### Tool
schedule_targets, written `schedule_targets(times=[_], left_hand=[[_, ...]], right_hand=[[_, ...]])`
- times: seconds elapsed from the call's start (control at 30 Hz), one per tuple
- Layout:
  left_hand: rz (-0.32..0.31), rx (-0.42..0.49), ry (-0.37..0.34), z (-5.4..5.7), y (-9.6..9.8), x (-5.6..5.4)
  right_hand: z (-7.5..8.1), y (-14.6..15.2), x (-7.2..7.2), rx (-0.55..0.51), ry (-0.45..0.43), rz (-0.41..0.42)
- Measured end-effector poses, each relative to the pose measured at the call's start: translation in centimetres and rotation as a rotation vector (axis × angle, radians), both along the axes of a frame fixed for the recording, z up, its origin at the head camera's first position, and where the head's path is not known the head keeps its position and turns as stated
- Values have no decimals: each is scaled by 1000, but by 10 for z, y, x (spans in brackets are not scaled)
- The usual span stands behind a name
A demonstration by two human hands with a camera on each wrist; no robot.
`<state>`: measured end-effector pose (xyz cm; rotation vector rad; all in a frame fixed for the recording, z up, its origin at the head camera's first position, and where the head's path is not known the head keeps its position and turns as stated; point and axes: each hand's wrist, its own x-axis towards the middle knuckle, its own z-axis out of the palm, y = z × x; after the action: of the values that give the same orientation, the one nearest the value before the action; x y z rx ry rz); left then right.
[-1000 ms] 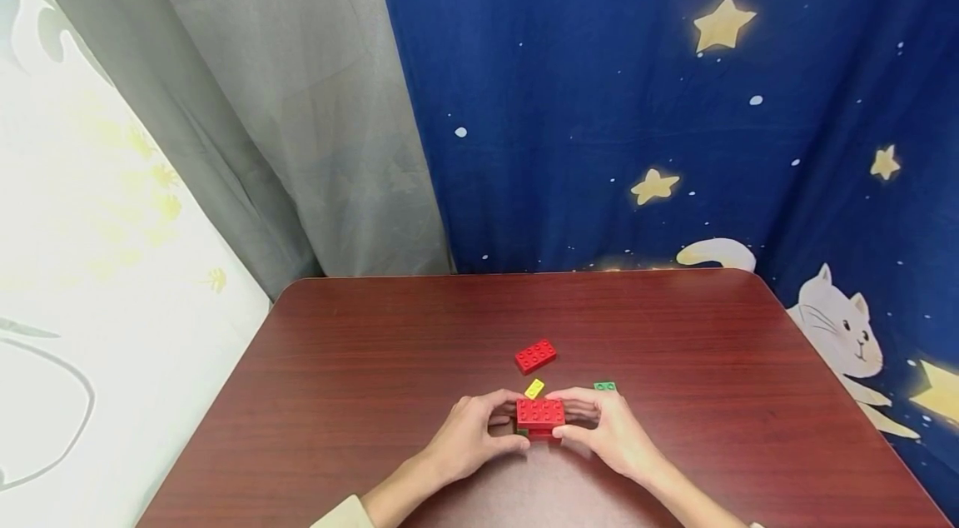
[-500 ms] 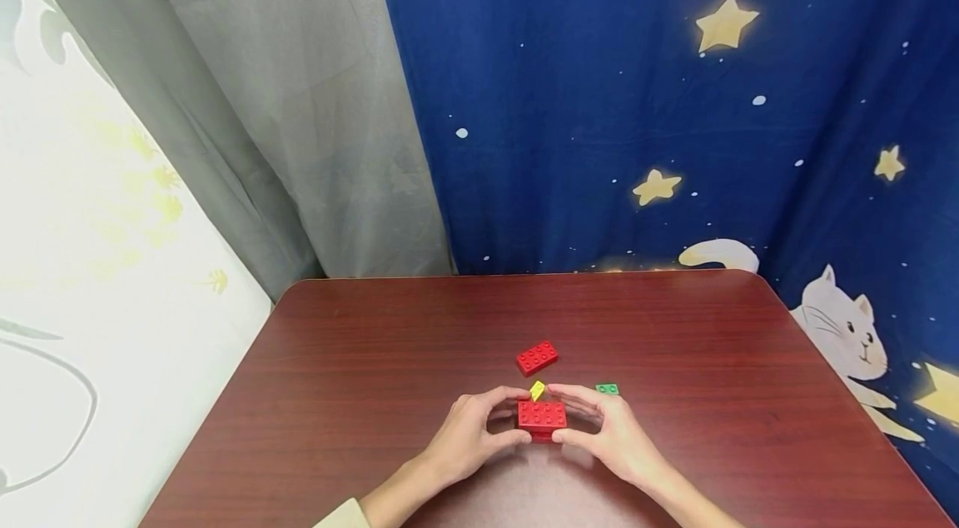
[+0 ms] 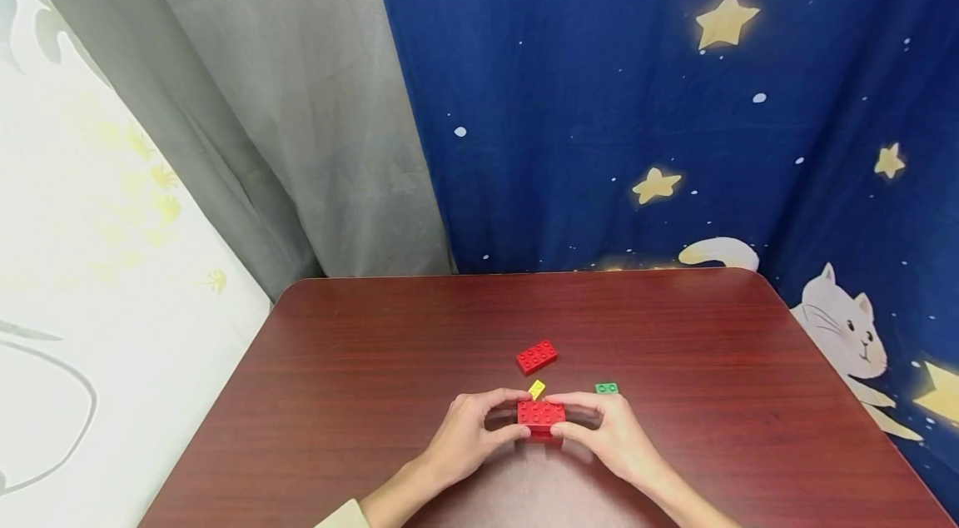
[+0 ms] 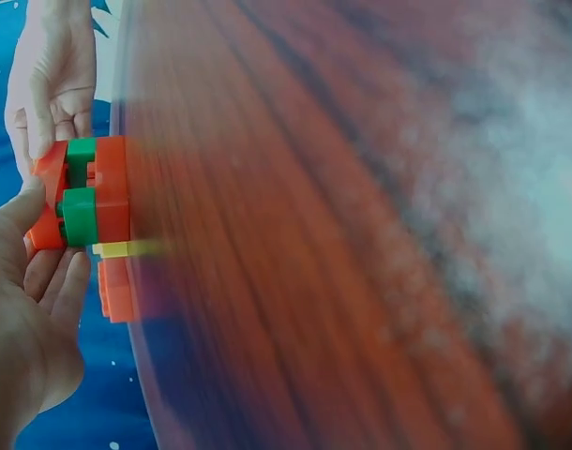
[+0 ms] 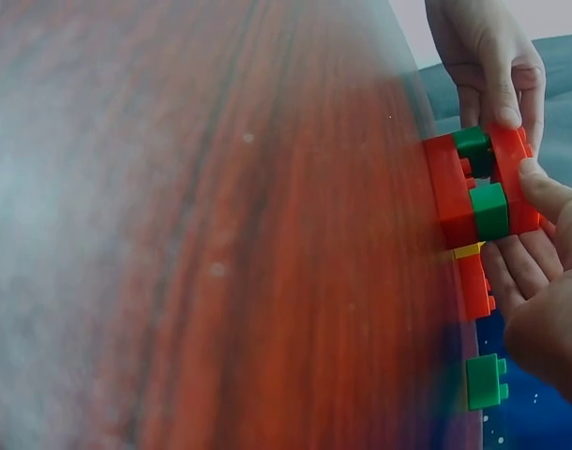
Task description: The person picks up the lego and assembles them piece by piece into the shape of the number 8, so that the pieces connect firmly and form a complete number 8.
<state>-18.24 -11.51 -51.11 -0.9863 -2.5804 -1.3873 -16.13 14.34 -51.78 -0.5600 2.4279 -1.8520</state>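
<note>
Both hands hold an upper red toy building brick (image 3: 541, 413) from its two ends, thumbs at the near side and fingers at the far side. My left hand (image 3: 470, 436) grips its left end, my right hand (image 3: 608, 438) its right end. Beneath it, in the left wrist view, one green brick (image 4: 81, 217) and another green brick (image 4: 81, 150) stand apart on a lower red brick (image 4: 113, 192) on the table. The upper brick tilts a little there, and studs show between it and the nearer green brick. Between the two green bricks is a gap.
Behind the stack lie a small yellow brick (image 3: 536, 389) and a loose red brick (image 3: 536, 357). A green brick (image 3: 606, 388) lies beyond my right hand. The brown table (image 3: 360, 361) ends at a grey curtain (image 3: 360, 136) and a blue curtain (image 3: 554, 95).
Green showed under the upper red brick's left end a second ago and is now hidden in the head view. My hands have shifted only slightly around the brick; the loose bricks stay put.
</note>
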Motion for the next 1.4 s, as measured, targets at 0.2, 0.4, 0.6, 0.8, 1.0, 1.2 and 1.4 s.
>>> schedule_targets(times=[0.2,0.4,0.6,0.8,1.0,1.2,1.4], left_hand=[[5,-5,15,1,0,-1],[7,-12,9,1,0,0],[6,-6,0,1,0,0],[-6,44,-9,0,0,0],[-16,97,-24,-3,0,-1],[-6,126,-60,-5,0,-2],[-31,186,-153,-6,1,-3]], right_hand=[[-3,0,0,-28,-8,23],[-5,1,-1,-58,-29,33],[-8,0,-1,-76,-43,36],[-9,1,-1,-71,-49,22],[-9,0,-1,-77,-52,23],[-7,0,-1,-55,-62,13],[-5,0,-1,-48,-66,10]])
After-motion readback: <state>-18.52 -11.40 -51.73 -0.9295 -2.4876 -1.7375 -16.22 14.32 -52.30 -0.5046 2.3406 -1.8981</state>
